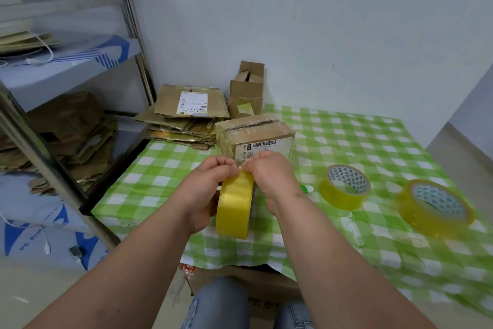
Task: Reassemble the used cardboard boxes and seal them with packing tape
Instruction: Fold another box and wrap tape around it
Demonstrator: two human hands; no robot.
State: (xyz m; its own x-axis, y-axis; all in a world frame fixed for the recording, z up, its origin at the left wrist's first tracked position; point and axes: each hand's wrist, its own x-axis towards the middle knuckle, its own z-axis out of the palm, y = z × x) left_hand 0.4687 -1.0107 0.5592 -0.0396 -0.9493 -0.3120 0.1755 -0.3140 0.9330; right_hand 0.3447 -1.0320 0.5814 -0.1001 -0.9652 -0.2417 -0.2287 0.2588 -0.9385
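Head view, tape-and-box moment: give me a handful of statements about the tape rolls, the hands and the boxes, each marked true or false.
1. Both hands are on one roll of tape. True: the left hand and right hand pinch at the top of the held tape roll.
2. Only one spare roll lies on the checked cloth. False: two do, a nearer-centre roll and a right-edge roll.
3. The box with the barcode label stands on the green checked cloth. True.
4. The flattened cardboard stack lies to the right of that box. False: it lies to its left, beside the shelf.
5. The held roll is blue. False: it is yellow.
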